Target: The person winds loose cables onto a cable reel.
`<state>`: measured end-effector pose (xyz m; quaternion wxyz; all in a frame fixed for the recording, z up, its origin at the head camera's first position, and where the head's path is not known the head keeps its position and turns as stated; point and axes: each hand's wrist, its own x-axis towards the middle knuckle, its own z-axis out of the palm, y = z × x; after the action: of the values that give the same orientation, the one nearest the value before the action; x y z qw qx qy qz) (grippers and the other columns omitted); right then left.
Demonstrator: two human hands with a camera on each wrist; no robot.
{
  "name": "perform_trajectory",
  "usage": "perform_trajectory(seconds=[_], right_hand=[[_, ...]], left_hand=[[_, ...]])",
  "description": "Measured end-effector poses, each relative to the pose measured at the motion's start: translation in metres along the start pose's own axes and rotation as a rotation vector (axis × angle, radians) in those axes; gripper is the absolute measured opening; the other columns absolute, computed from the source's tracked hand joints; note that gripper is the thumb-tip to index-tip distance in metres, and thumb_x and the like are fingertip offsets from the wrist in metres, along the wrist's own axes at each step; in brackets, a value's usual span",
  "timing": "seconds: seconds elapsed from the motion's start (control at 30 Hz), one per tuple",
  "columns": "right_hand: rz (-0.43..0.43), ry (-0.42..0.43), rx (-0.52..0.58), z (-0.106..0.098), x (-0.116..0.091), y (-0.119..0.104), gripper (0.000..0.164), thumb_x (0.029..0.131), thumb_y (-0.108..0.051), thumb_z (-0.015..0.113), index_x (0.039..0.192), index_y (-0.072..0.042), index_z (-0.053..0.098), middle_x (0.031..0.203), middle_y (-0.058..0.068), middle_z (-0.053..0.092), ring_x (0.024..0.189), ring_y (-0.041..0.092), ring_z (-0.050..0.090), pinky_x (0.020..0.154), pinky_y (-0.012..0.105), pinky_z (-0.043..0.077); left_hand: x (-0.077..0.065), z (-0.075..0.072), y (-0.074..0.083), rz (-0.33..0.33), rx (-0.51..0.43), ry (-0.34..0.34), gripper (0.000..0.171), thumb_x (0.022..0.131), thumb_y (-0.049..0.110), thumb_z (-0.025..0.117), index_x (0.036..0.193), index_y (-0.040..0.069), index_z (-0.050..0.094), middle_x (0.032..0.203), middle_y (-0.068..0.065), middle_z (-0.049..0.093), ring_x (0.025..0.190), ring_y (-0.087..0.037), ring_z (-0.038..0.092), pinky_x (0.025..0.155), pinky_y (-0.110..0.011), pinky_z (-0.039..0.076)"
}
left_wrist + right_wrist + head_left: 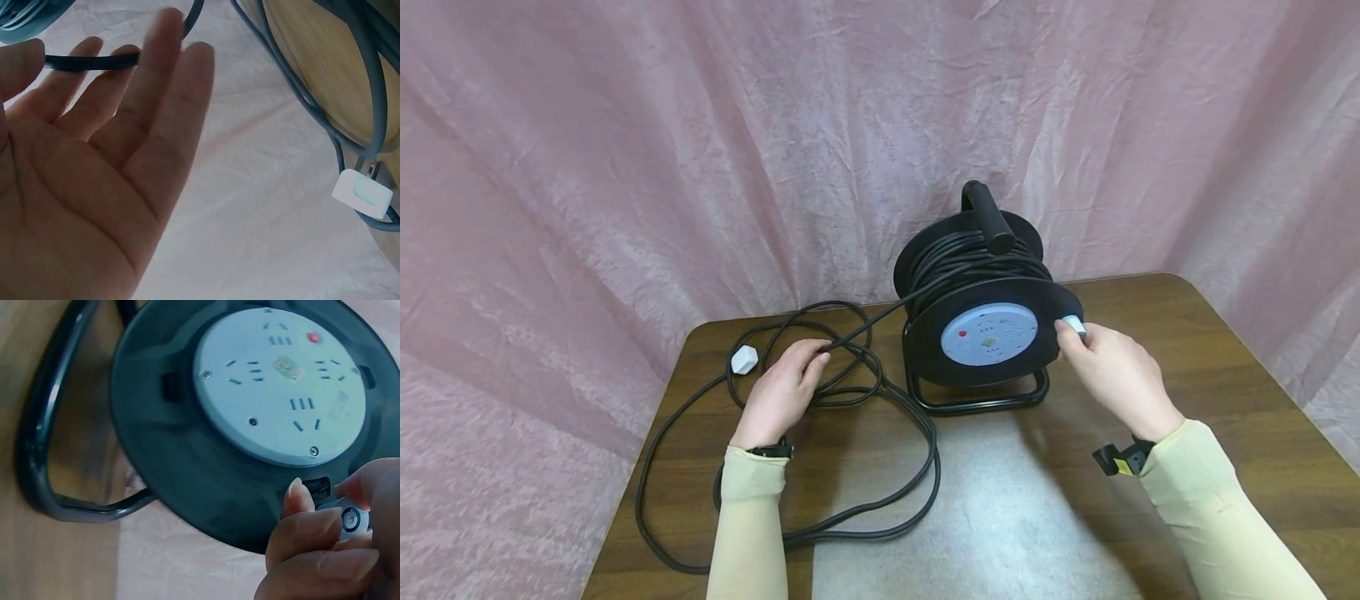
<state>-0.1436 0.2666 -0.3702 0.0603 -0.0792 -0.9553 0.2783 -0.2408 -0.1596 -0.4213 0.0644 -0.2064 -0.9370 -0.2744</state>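
A black cable reel (pixel 917 350) stands on the table, with a pale blue socket panel (pixel 275 387) on its front disc. My right hand (pixel 1112 367) grips the small light-coloured crank knob (pixel 351 520) at the right rim of that disc, thumb and fingers curled about it. Left of the reel, my left hand (pixel 782 392) holds the black cable (pixel 887 310), which slants up from the fingers to the drum. In the left wrist view the cable crosses behind the thumb and among the loosely bent fingers (pixel 169 106).
Loose loops of the same cable (pixel 936 467) spread over the left of the brown table (pixel 1217 358), some under the left forearm. A white plug (pixel 744 360) lies among them. The reel has a tubular black stand (pixel 977 407) and a top handle (pixel 988 218). A pink curtain (pixel 820 150) hangs behind.
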Motion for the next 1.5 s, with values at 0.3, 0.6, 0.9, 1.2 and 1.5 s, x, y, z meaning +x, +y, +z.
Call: perform_trajectory(seconds=[0.3, 0.6, 0.9, 1.2, 1.5], right_hand=[[0.005, -0.047, -0.038, 0.017, 0.003, 0.013, 0.066, 0.101, -0.065, 0.023, 0.076, -0.012, 0.052, 0.064, 0.003, 0.04, 0.056, 0.02, 0.038, 0.045, 0.034, 0.028], [0.019, -0.091, -0.06, 0.029, 0.002, 0.018, 0.066, 0.101, -0.065, 0.021, 0.071, -0.012, 0.043, 0.064, 0.002, 0.036, 0.056, 0.02, 0.037, 0.046, 0.034, 0.028], [0.023, -0.106, -0.07, 0.038, 0.003, 0.022, 0.067, 0.1, -0.067, 0.021, 0.071, -0.012, 0.044, 0.064, 0.003, 0.038, 0.055, 0.02, 0.037, 0.045, 0.034, 0.027], [0.024, -0.135, -0.08, 0.049, 0.003, 0.023, 0.065, 0.101, -0.065, 0.024, 0.07, -0.013, 0.046, 0.064, 0.003, 0.04, 0.056, 0.021, 0.041, 0.045, 0.034, 0.03], [0.0, -0.154, -0.088, 0.063, 0.003, 0.022, 0.063, 0.102, -0.064, 0.025, 0.072, -0.013, 0.047, 0.064, 0.003, 0.041, 0.058, 0.021, 0.044, 0.046, 0.035, 0.033]], left_hand=[[0.002, 0.001, 0.004, 0.079, -0.027, 0.034, 0.04, 0.108, 0.041, 0.04, 0.134, 0.017, 0.058, 0.135, 0.0, 0.056, 0.123, -0.019, 0.054, 0.098, -0.045, 0.046], [0.001, 0.001, 0.01, 0.061, -0.047, -0.007, 0.037, 0.108, 0.041, 0.041, 0.133, 0.02, 0.057, 0.136, 0.004, 0.053, 0.118, -0.015, 0.054, 0.095, -0.044, 0.048], [0.001, 0.001, 0.01, 0.047, -0.052, -0.017, 0.037, 0.107, 0.044, 0.039, 0.131, 0.021, 0.057, 0.134, 0.007, 0.051, 0.113, -0.014, 0.055, 0.09, -0.042, 0.049], [0.002, 0.003, 0.011, 0.037, -0.078, -0.037, 0.043, 0.107, 0.05, 0.037, 0.135, 0.023, 0.054, 0.131, 0.008, 0.053, 0.108, -0.012, 0.056, 0.09, -0.041, 0.049], [0.002, 0.005, 0.012, 0.037, -0.107, -0.07, 0.032, 0.107, 0.043, 0.043, 0.129, 0.023, 0.054, 0.116, 0.007, 0.062, 0.097, -0.012, 0.06, 0.08, -0.039, 0.05]])
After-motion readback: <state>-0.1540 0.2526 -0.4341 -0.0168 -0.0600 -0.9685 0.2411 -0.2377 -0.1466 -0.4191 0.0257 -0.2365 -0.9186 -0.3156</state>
